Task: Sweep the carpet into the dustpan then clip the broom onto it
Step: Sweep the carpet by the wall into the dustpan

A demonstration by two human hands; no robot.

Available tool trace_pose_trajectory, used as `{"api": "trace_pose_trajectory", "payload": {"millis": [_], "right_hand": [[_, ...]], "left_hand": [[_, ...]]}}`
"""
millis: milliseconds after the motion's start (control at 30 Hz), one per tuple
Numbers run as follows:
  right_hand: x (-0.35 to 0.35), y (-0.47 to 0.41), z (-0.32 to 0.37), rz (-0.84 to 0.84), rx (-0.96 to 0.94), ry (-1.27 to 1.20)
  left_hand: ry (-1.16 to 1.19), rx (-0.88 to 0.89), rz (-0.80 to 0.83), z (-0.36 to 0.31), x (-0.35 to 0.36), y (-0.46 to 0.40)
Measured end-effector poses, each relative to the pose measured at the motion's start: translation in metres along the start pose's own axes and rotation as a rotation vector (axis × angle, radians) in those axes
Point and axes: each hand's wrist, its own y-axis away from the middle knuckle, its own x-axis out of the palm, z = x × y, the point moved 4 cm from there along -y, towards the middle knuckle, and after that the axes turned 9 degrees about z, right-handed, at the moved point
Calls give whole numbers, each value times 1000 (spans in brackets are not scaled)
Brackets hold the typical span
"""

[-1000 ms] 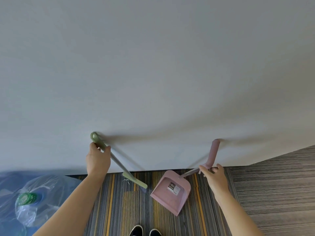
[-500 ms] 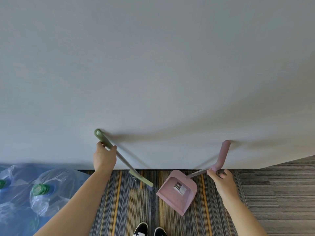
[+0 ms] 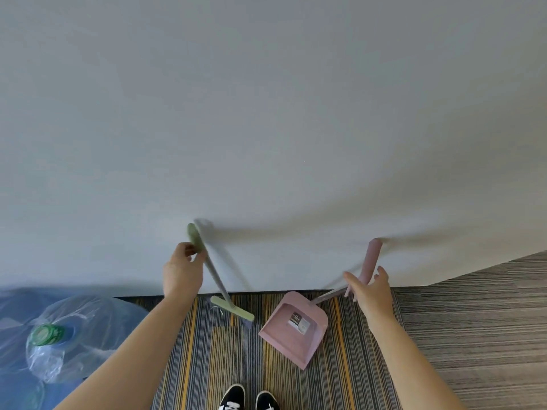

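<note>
My left hand (image 3: 182,273) grips the green broom (image 3: 232,312) near the top of its handle. The broom's head rests on the striped carpet (image 3: 204,359) close to the wall. To its right the pink dustpan (image 3: 296,332) sits on the carpet with its mouth towards my feet. Its long pink handle (image 3: 373,255) rises against the wall. My right hand (image 3: 370,291) is open, fingers spread, right at the lower part of that handle and not closed around it.
A plain grey wall (image 3: 266,113) fills the view ahead. Plastic-wrapped water bottles with green caps (image 3: 47,335) lie at the lower left. My black shoes (image 3: 248,399) stand just behind the dustpan. Grey carpet (image 3: 473,321) extends to the right.
The broom handle has swung more upright, with its head still beside the dustpan. My right hand has opened and let go of the dustpan handle.
</note>
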Motion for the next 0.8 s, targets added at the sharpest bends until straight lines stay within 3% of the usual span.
{"api": "trace_pose_trajectory", "payload": {"millis": [167,400,633,800], "right_hand": [[4,2,-1,44,16,-14],[-7,8,-14,51,2,-2],[-12,10,-13,67,-4,65],[-12,9,-3,76,-32,91]], "left_hand": [[21,96,132,-25,39,13],[-113,93,154,-47,58,12],[-437,305,185,-71,56,28],[-476,260,188,-85,71,26]]}}
